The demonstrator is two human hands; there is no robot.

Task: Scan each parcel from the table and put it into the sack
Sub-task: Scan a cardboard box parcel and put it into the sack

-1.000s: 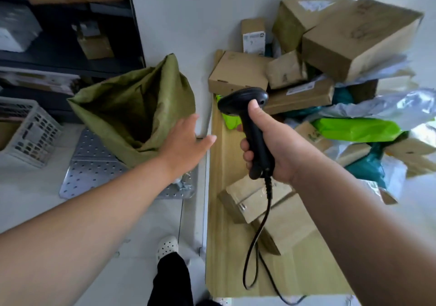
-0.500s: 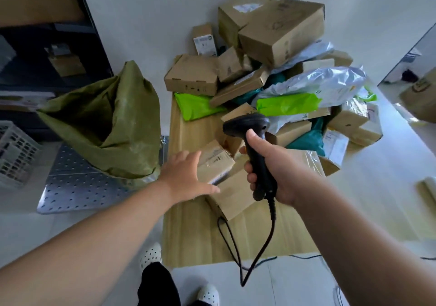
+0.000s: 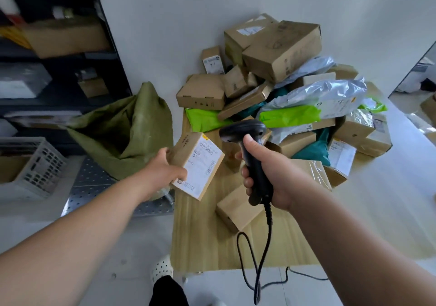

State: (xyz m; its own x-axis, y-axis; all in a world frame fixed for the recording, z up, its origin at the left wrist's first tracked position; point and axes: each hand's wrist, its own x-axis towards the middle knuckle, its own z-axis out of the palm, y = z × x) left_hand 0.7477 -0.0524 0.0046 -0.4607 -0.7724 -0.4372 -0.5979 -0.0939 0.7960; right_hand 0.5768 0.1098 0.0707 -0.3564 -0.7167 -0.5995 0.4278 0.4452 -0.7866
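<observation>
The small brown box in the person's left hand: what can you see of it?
The small brown cardboard box is a flat, closed rectangular parcel. A white shipping label covers most of its upturned face; black marks sit on the cardboard at its far end. The left hand grips its left edge, holding it tilted over the left edge of the pale wooden table, beside the black handheld scanner in the right hand.

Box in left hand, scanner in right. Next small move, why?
Probably tilt the barcode scanner in the right hand down onto the shipping label of the small box the left hand holds: the label faces up, just beside it.
</observation>
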